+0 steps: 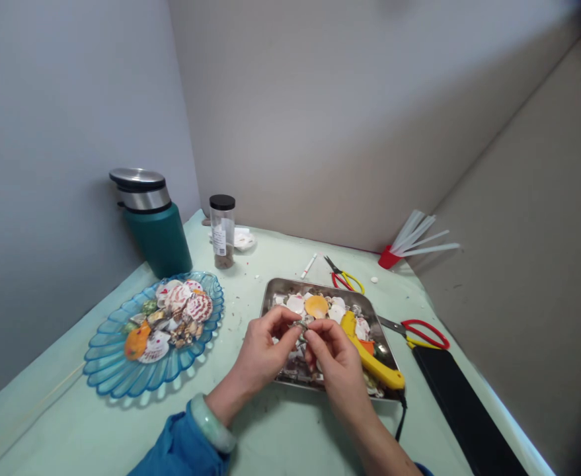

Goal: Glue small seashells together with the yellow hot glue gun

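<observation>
My left hand (268, 340) and my right hand (337, 357) meet over the metal tray (269, 296). Thumbs and forefingers of both pinch one small greyish shell (302, 325), mostly covered by the fingertips. Below them the tray holds many shells, among them an orange scallop shell (316, 306) and several white ones. A yellow hot glue gun (377, 365) lies across the tray's right side, close to my right hand, its black cord (402, 416) hanging over the front edge.
Left stands a blue scalloped dish (116, 383) heaped with shells, behind it a teal bottle (158, 238) and a clear jar (222, 231). Small scissors (344, 276), larger scissors (426, 334), a red cup (388, 258) of glue sticks (414, 235) and a long black object (463, 403) are around the tray.
</observation>
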Demonstrator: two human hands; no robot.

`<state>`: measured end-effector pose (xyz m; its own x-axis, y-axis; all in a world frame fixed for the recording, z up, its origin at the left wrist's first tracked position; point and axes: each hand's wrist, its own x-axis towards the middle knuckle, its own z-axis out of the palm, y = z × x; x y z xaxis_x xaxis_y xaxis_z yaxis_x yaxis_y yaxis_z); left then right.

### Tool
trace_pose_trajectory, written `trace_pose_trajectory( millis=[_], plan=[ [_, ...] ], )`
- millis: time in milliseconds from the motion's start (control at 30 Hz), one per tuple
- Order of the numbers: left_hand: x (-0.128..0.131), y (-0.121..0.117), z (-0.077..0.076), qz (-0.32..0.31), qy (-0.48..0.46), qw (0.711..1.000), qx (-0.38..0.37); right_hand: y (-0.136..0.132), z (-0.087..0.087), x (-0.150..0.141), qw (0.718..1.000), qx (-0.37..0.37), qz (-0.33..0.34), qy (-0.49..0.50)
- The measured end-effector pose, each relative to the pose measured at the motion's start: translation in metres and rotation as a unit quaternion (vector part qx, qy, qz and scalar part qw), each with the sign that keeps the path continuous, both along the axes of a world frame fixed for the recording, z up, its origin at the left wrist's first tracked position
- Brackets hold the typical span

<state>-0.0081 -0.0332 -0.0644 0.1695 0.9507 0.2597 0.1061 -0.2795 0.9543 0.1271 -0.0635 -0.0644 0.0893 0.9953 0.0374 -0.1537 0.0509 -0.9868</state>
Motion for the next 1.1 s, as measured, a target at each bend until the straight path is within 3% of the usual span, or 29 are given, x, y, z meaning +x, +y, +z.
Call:
trace_pose_trajectory(
  millis=[767, 1100],
  plan=[
    [-0.0001, -0.0001, 0.0064, -0.007, 0.046, 0.999, 0.022, -0.0006, -0.0004, -0.0016, 1.0, 0.008, -0.028, 0.002],
    [0.0005, 0.0012, 0.0011, -0.002, 0.042, 0.999, 0.015, -0.0033, -0.0001, -0.0001, 0.991, 0.056, -0.078, -0.09]
  ],
)
